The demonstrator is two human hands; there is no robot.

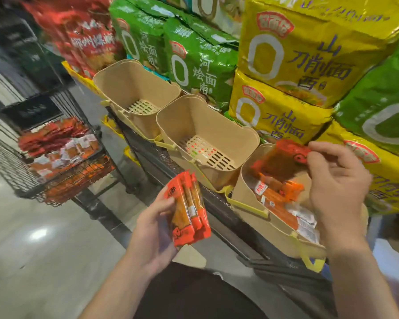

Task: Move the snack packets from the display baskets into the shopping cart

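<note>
**Two hands lifting snack packets beside three beige display baskets**

A person is standing at a shelf, seen from above. The left hand (156, 223) is gripping a small stack of orange-red snack packets (189, 209), fingers curled round the stack's near edge, holding it upright in front of the shelf. The right hand (332, 180) is pinching a single red packet (283, 161) — blurred — between thumb and fingertips, just above the nearest basket (251, 217). That basket is holding more orange and white packets (279, 199). The middle basket (194, 125) and the far basket (124, 81) are showing only their slotted floors. Behind them, large green and yellow noodle bags (297, 54) are standing stacked. To the left — well apart from the baskets — a black wire shopping cart (62, 178) is holding a heap of red and white packets.
</note>
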